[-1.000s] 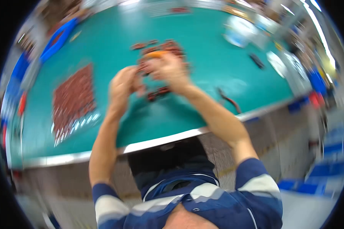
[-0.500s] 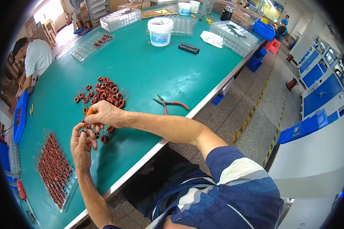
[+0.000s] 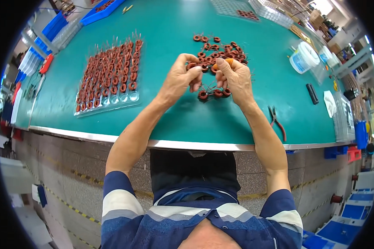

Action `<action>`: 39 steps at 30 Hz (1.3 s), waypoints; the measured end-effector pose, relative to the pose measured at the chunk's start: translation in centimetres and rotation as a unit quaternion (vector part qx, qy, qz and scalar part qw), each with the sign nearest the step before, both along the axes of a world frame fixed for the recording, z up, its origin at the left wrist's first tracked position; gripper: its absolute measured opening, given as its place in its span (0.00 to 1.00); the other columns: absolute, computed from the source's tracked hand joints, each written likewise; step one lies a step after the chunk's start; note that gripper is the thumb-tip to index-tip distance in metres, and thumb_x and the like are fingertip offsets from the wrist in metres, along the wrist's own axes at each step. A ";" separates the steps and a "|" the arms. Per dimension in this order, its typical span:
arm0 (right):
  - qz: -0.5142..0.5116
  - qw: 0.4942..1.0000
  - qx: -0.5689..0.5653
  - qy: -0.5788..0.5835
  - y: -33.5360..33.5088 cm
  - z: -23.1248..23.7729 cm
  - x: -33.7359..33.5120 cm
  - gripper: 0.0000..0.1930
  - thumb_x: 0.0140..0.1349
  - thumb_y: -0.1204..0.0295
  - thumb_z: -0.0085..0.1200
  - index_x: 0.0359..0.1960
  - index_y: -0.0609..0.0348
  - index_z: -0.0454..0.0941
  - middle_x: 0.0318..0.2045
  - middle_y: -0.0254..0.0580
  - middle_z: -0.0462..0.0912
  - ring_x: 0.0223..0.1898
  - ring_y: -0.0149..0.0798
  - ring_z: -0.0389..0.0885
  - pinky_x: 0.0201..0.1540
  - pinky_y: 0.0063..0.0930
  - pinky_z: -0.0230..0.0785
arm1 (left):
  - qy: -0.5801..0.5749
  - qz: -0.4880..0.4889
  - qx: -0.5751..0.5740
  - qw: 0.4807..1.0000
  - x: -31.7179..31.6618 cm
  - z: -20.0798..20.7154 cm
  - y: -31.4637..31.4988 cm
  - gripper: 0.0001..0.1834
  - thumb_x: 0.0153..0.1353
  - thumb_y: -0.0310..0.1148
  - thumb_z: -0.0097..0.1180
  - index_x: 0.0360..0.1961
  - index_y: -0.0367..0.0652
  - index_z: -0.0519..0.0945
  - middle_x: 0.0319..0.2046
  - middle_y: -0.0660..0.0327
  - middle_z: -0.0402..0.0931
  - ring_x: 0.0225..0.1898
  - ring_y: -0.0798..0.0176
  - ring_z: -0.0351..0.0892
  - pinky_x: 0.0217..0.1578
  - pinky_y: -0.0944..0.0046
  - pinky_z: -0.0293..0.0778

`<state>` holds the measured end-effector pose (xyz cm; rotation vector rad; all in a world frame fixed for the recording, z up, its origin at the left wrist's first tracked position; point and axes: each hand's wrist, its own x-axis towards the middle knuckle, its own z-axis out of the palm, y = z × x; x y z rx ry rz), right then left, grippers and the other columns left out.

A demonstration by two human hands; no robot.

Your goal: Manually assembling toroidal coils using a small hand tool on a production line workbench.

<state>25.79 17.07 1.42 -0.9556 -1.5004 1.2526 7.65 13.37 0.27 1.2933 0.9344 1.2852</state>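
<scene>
Left of the left grip [image 3: 180, 81], counter [image 3: 156, 62] is bare up to the tray [image 3: 134, 97]. Coils [image 3: 227, 54] crowd beyond the right grip [image 3: 239, 82].

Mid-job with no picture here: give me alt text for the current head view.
A person's left hand and right hand are close together by a loose pile of reddish-brown rings on a green table; what they grip is unclear. A clear tray with rows of similar rings lies to the left, red-handled pliers to the right.
</scene>
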 end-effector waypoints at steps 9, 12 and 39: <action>0.117 0.976 -0.152 0.101 0.0 0.2 -0.1 0.12 0.65 0.64 0.55 0.32 0.60 0.77 0.19 0.29 0.75 0.16 0.20 0.69 0.16 0.12 0.57 | 0.126 -0.017 0.088 0.988 -0.2 0.7 -0.2 0.12 0.66 0.32 0.50 0.46 0.38 0.68 0.25 0.62 0.72 0.25 0.70 0.73 0.26 0.66 0.71; 0.141 0.961 -0.209 0.117 0.8 -0.2 0.7 0.11 0.63 0.64 0.58 0.32 0.60 0.77 0.19 0.30 0.76 0.16 0.21 0.70 0.17 0.12 0.58 | 0.182 -0.055 0.113 0.975 -0.8 1.1 -0.3 0.13 0.67 0.33 0.51 0.48 0.38 0.68 0.28 0.64 0.70 0.29 0.71 0.71 0.32 0.69 0.71; 0.000 0.993 0.116 0.003 -2.0 0.6 -1.4 0.10 0.63 0.70 0.58 0.40 0.63 0.81 0.20 0.29 0.77 0.19 0.20 0.70 0.20 0.14 0.60 | -0.025 -0.050 0.024 0.998 1.0 0.1 -0.5 0.14 0.70 0.36 0.45 0.47 0.35 0.71 0.24 0.65 0.69 0.23 0.72 0.69 0.23 0.71 0.68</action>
